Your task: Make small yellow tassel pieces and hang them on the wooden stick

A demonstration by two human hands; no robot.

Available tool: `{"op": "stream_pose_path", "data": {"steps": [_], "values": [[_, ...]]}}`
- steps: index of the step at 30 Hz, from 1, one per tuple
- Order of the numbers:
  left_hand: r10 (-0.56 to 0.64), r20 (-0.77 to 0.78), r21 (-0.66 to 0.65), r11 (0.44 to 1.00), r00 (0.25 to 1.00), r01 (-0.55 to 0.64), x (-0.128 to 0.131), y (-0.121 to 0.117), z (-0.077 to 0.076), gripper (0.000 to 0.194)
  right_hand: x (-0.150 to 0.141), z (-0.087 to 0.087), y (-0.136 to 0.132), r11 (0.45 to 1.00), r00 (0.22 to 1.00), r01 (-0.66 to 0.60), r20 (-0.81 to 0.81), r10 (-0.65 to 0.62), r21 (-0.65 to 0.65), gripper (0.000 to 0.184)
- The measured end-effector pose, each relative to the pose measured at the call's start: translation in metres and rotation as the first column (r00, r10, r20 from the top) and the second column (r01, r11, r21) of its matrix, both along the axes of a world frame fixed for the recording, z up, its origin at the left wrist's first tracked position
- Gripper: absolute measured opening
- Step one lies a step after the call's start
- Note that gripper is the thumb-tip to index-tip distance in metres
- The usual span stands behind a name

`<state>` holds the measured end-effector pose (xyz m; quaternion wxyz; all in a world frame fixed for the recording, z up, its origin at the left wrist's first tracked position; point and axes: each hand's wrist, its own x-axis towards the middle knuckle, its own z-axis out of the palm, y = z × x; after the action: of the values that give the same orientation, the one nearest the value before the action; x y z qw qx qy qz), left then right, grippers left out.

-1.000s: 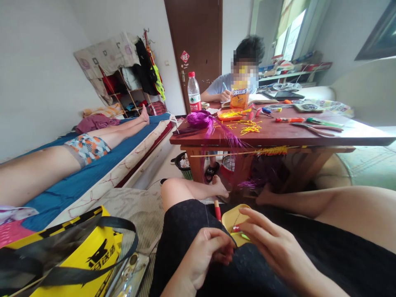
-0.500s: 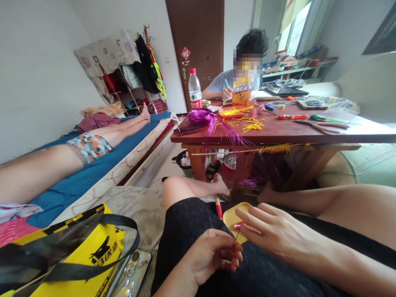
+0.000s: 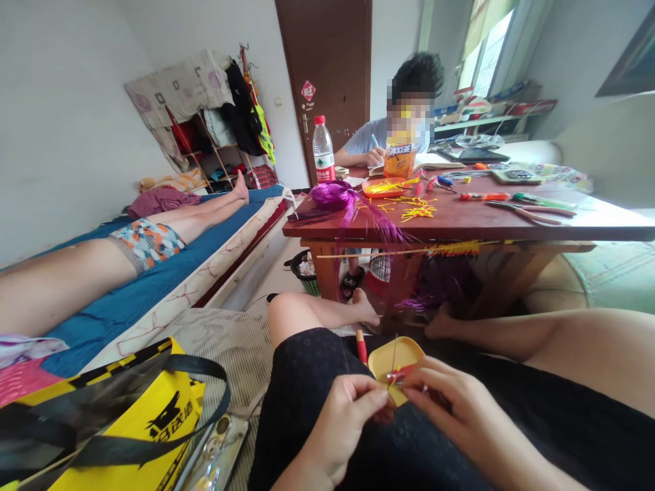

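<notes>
My left hand [image 3: 353, 419] is closed in a pinch above my lap, with a thin dark strand [image 3: 396, 344] rising from its fingertips. A small yellow piece [image 3: 395, 376] shows beside that strand, between the two hands. My right hand [image 3: 455, 402] is closed too, thumb and finger together just right of the left fingertips; what it pinches is too small to make out. Behind the fingers, a shallow yellow tray [image 3: 381, 353] rests on my lap, and a red item [image 3: 406, 372] in it is partly covered by my right hand.
A red stick with a pale tip [image 3: 361, 346] lies left of the tray. On the table [image 3: 460, 217] are purple strands [image 3: 332, 196], yellow pieces [image 3: 417, 210], pliers [image 3: 529, 211] and a bottle [image 3: 322, 153]. One person writes there; another lies on the bed [image 3: 215, 225]. A yellow bag [image 3: 153, 436] stands left.
My right hand has gone from hovering with spread fingers to a pinch close beside the left fingertips. The yellow piece now shows between the hands, and the strand stands more upright.
</notes>
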<state>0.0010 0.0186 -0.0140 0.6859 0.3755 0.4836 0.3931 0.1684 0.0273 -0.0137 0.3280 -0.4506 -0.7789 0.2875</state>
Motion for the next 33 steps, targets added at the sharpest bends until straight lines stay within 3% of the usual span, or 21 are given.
{"op": "stream_pose_path", "data": {"steps": [2,3,6,9,12,17,25,33], "values": [[0.000,-0.086,0.080,0.997,0.996,0.007,0.002,-0.002,0.002,0.018,-0.009,-0.009,-0.004,0.948,0.964,-0.036,-0.263,-0.051,-0.315,0.028],[-0.007,-0.119,0.106,0.994,0.993,0.020,0.003,-0.003,0.003,0.017,-0.014,-0.012,-0.005,0.907,0.919,-0.077,-0.381,-0.096,-0.413,0.029],[-0.016,-0.162,0.119,0.992,0.987,0.035,0.004,-0.005,0.002,0.016,-0.023,-0.017,-0.006,0.820,0.775,-0.161,-0.585,-0.240,-0.550,0.030],[0.005,-0.077,0.057,0.998,0.997,0.000,0.005,-0.006,0.000,0.013,-0.025,-0.016,-0.007,0.773,0.732,-0.174,-0.605,-0.313,-0.610,0.032],[0.003,0.022,-0.036,0.999,1.000,-0.002,0.004,-0.006,-0.002,0.013,-0.024,-0.013,-0.008,0.740,0.720,-0.182,-0.600,-0.348,-0.648,0.034],[-0.003,0.083,-0.127,0.992,0.997,0.014,0.001,-0.006,-0.008,0.017,-0.025,-0.018,-0.009,0.740,0.712,-0.202,-0.614,-0.339,-0.642,0.034],[-0.072,0.141,-0.154,0.984,0.987,0.093,0.000,-0.004,-0.014,0.015,-0.026,-0.014,-0.009,0.740,0.710,-0.210,-0.620,-0.334,-0.639,0.035],[0.011,0.067,-0.155,0.988,0.998,-0.001,0.000,-0.002,-0.012,0.028,-0.026,-0.019,-0.010,0.756,0.719,-0.134,-0.587,-0.371,-0.641,0.037]]}}
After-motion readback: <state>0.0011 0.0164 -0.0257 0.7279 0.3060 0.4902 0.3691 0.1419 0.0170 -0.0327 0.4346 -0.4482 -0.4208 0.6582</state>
